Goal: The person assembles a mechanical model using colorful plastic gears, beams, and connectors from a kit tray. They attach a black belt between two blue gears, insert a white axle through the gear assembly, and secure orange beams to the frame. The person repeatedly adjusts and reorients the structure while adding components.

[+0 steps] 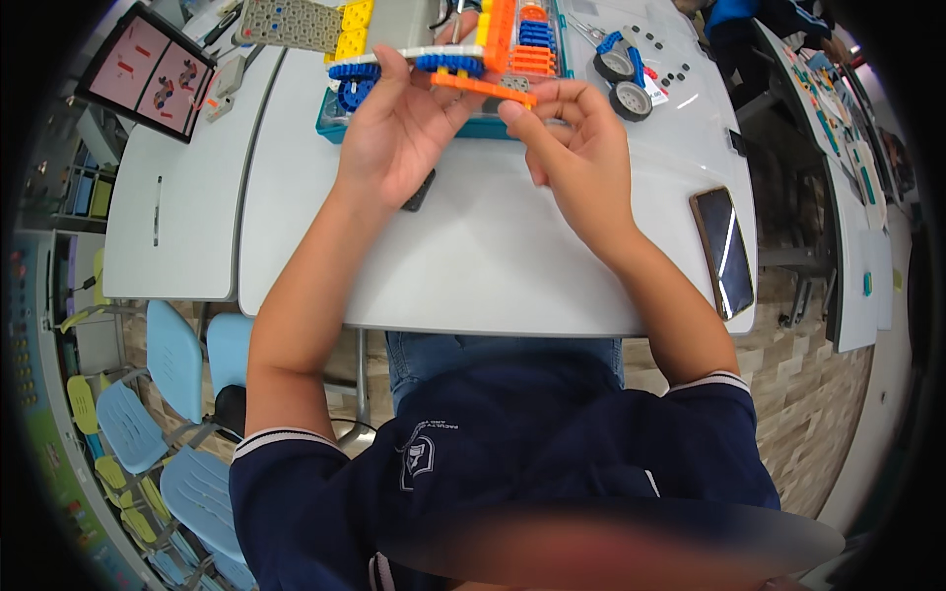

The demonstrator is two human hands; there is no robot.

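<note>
A model of plastic building pieces is held up at the far side of the table. It has blue gears [448,65], yellow bricks [355,30] and an orange upright part [500,34]. My left hand [399,138] supports it from below, palm turned up and thumb raised against its side, with the fingers partly hidden behind it. A thin orange beam [481,88] lies along the model's near side. My right hand [581,133] pinches the beam's right end between thumb and fingers. Whether the beam is fastened to the model, I cannot tell.
Under the model sits a teal tray [333,130] with orange and blue pieces. Wheels [629,100] and small black parts [678,77] lie right of it. A phone [722,251] rests near the right edge; a tablet [148,69] stands at far left.
</note>
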